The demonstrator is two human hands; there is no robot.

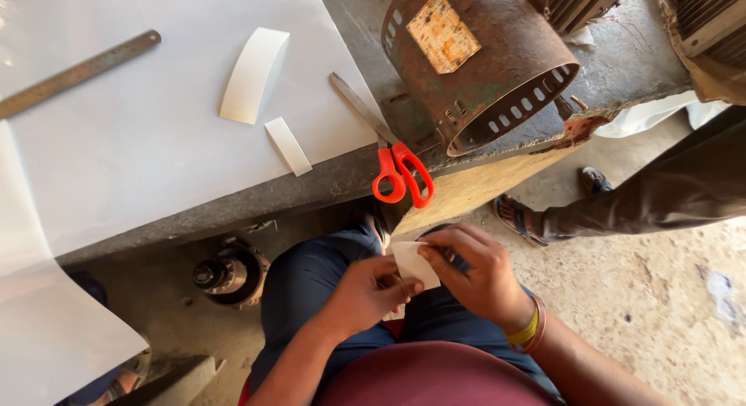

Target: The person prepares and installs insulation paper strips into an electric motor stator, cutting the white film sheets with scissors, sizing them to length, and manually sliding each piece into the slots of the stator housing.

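Observation:
Over my lap, my left hand (pixel 364 296) and my right hand (pixel 474 275) both pinch a small white paper piece (pixel 413 262), fingers folded over its edges. On the table above lie red-handled scissors (pixel 392 161), their handles hanging past the table edge. A curved white paper strip (pixel 252 74) and a smaller white strip (pixel 288 146) rest on a large white sheet (pixel 140 142). A steel ruler (pixel 74 74) lies across the sheet's upper left.
A rusty slotted metal motor housing (pixel 486 60) sits on the grey table beside the scissors. A motor part (pixel 229 275) lies on the floor under the table. Another person's leg (pixel 660 196) and sandalled foot (pixel 517 216) stand at the right.

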